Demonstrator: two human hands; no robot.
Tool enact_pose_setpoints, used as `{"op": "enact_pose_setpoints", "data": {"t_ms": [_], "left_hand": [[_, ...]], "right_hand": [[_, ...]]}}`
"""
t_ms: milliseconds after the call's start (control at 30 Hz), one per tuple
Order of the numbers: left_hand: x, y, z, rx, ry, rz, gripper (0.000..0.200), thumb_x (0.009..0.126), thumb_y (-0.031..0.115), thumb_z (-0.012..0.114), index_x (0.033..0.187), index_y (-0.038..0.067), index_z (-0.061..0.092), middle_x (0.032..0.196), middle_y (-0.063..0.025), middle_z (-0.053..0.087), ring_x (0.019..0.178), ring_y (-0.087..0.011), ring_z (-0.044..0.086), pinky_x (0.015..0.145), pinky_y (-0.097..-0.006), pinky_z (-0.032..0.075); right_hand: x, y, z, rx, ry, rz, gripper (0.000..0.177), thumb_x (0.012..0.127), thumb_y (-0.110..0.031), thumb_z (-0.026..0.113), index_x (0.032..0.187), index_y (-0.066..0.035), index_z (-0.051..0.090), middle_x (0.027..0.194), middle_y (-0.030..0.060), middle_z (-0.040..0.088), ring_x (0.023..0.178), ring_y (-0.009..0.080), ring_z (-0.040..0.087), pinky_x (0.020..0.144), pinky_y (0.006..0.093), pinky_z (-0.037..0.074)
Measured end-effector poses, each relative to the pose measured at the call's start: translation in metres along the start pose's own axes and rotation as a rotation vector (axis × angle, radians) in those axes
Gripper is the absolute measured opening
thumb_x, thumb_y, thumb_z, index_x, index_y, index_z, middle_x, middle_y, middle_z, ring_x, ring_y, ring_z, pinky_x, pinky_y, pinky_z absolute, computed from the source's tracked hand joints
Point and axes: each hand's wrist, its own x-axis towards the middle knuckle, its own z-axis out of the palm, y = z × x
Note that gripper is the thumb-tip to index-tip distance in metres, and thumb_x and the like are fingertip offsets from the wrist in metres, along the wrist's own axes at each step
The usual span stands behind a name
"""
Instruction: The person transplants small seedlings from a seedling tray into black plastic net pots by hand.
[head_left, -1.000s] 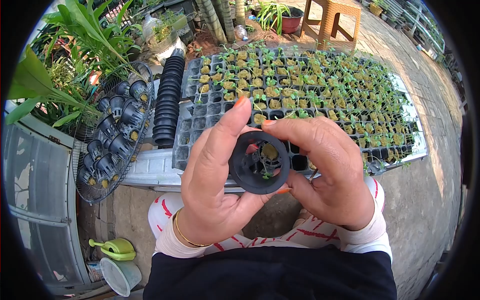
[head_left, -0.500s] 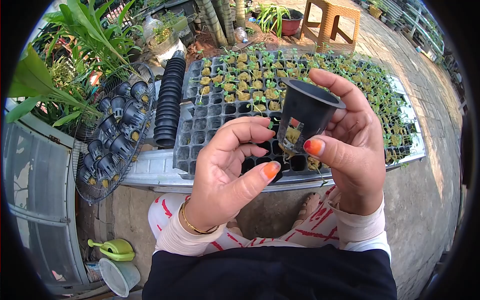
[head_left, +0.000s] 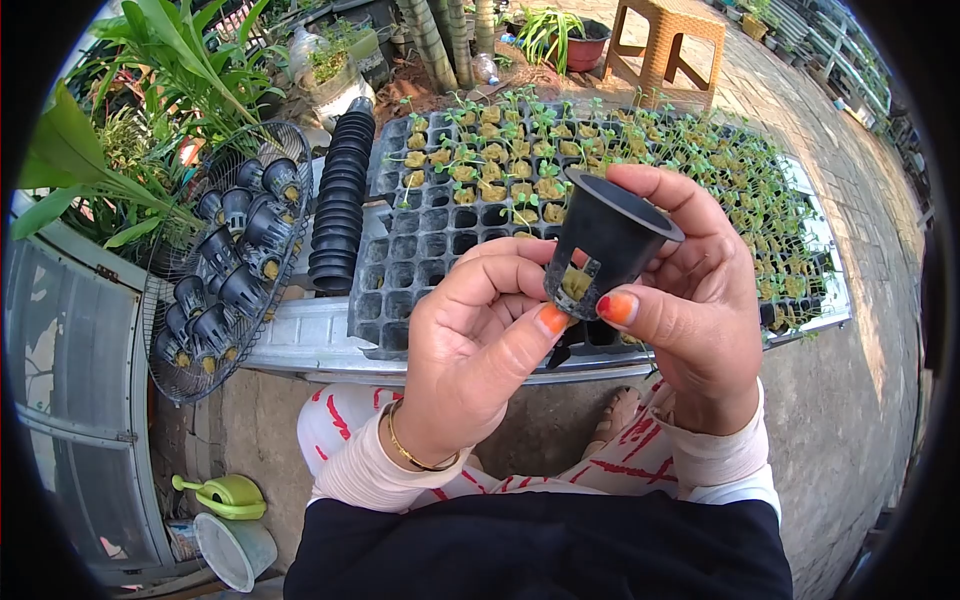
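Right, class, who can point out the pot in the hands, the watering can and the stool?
Pot (head_left: pixel 608 232), head view: on its dark outer wall.
Watering can (head_left: pixel 232 496), head view: on its green body.
Stool (head_left: pixel 662 48), head view: on its nearest leg.

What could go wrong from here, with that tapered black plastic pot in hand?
The left hand has its fingertips at the slotted base of the tapered black plastic pot, where a yellowish-brown spongy plug shows; a hard pinch might tear it. The right hand grips the tilted pot by thumb and fingers, so it might slip. Thin green seedlings crowd the black plastic cell trays beyond; a dropped pot could bend some.
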Motion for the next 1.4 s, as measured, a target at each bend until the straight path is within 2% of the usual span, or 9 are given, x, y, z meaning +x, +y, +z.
{"op": "enact_pose_setpoints", "data": {"t_ms": [400,500,567,800,867,1133,1200,1267,1400], "left_hand": [[-0.005,0.003,0.007,0.051,0.045,0.052,0.016,0.089,0.002,0.061,0.103,-0.005,0.058,0.122,-0.0125,0.048,0.102,-0.0155,0.056,0.09,-0.0311,0.048],[-0.006,0.01,0.008,-0.039,0.037,-0.001,0.018,0.092,0.005,0.059,0.108,-0.004,0.059,0.118,-0.0112,0.053,0.099,-0.0142,0.057,0.085,-0.029,0.049],[-0.007,0.014,0.009,-0.217,0.06,-0.151,0.022,0.093,0.008,0.058,0.112,-0.003,0.059,0.113,-0.0092,0.058,0.096,-0.0126,0.057,0.08,-0.0267,0.048],[-0.007,0.017,0.007,-0.255,-0.012,-0.267,0.028,0.092,0.01,0.059,0.118,-0.001,0.056,0.112,-0.0065,0.059,0.094,-0.0104,0.056,0.077,-0.0253,0.047],[-0.007,0.015,0.006,-0.249,-0.058,-0.239,0.029,0.092,0.01,0.06,0.119,0.0,0.056,0.112,-0.0056,0.059,0.094,-0.01,0.056,0.077,-0.0252,0.048],[-0.011,0.016,0.01,-0.249,-0.046,-0.221,0.023,0.092,0.009,0.06,0.113,0.0,0.057,0.117,-0.0066,0.056,0.103,-0.0125,0.056,0.088,-0.0289,0.048],[-0.011,0.017,0.011,-0.23,-0.049,-0.221,0.021,0.092,0.009,0.061,0.11,0.001,0.057,0.119,-0.0075,0.055,0.106,-0.0135,0.055,0.09,-0.0299,0.047],[-0.004,0.02,0.006,-0.046,-0.102,-0.11,0.018,0.091,0.009,0.062,0.106,0.001,0.057,0.122,-0.0086,0.053,0.107,-0.0147,0.055,0.092,-0.0305,0.047],[-0.002,0.03,0.003,0.019,-0.098,-0.182,0.032,0.09,0.005,0.06,0.121,0.0,0.053,0.127,-0.0093,0.049,0.109,-0.0144,0.053,0.092,-0.0301,0.047]], "right_hand": [[-0.003,-0.004,0.002,-0.042,0.039,0.029,0.073,0.062,-0.001,0.081,0.125,0.004,0.046,0.104,0.0124,0.065,0.093,0.0195,0.066,0.085,0.0302,0.052],[-0.004,-0.007,0.005,0.039,0.047,-0.024,0.078,0.059,-0.005,0.084,0.126,0.004,0.045,0.103,0.0116,0.065,0.093,0.0198,0.066,0.084,0.0302,0.053],[-0.006,-0.013,0.01,0.095,0.079,-0.02,0.087,0.054,-0.01,0.089,0.127,0.003,0.044,0.102,0.0112,0.065,0.092,0.0196,0.066,0.083,0.0292,0.053],[-0.009,-0.011,0.008,0.022,0.055,-0.103,0.091,0.051,-0.015,0.093,0.125,0.002,0.045,0.1,0.0109,0.065,0.091,0.0183,0.065,0.081,0.0265,0.051],[-0.009,-0.004,-0.002,-0.047,-0.108,-0.22,0.091,0.05,-0.018,0.093,0.125,0.002,0.045,0.103,0.0113,0.064,0.094,0.0178,0.064,0.081,0.0262,0.05],[-0.016,-0.004,0.001,-0.077,-0.088,-0.333,0.076,0.058,-0.012,0.09,0.12,0.004,0.048,0.112,0.0118,0.058,0.097,0.018,0.063,0.083,0.0279,0.051],[-0.015,-0.005,-0.009,-0.423,-0.276,-0.566,0.07,0.062,-0.008,0.087,0.119,0.004,0.048,0.115,0.013,0.055,0.095,0.0179,0.063,0.082,0.0283,0.051],[-0.012,-0.011,-0.006,-0.483,-0.274,-0.6,0.063,0.065,-0.005,0.085,0.117,0.002,0.05,0.11,0.0147,0.059,0.094,0.0195,0.063,0.08,0.0293,0.052],[-0.013,-0.013,-0.005,-0.773,-0.292,-0.721,0.054,0.07,-0.003,0.081,0.114,-0.001,0.051,0.098,0.0158,0.064,0.092,0.023,0.064,0.077,0.03,0.052]]}}
